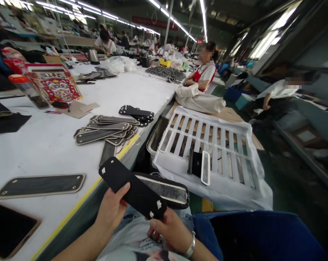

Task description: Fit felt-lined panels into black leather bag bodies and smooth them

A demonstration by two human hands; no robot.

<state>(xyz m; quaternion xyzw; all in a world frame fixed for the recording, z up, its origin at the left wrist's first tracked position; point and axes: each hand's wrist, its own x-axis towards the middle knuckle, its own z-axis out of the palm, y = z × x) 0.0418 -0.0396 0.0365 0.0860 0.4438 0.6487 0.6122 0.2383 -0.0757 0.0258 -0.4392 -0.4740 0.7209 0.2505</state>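
Observation:
A long black strip (134, 190) with rounded ends and small pale patches near its corners is held tilted over my lap. My left hand (112, 206) grips its near long edge, thumb on top. At its lower right end, my right hand (171, 226) holds it, with some fingers hidden beneath. Behind the strip lies a black-edged piece with a pale inner border (166, 190), partly covered by it. On the table to the left rests a single dark strip with light edging (41, 185). Farther back sits a loose pile of similar strips (106, 128).
Black strips (137, 113) lie beyond the pile at the edge of the white table (93, 159). A white slatted rack (223, 145) stands to the right, carrying a few pieces. A blue bin (261, 232) is at lower right. A person in a red apron (206, 74) is ahead.

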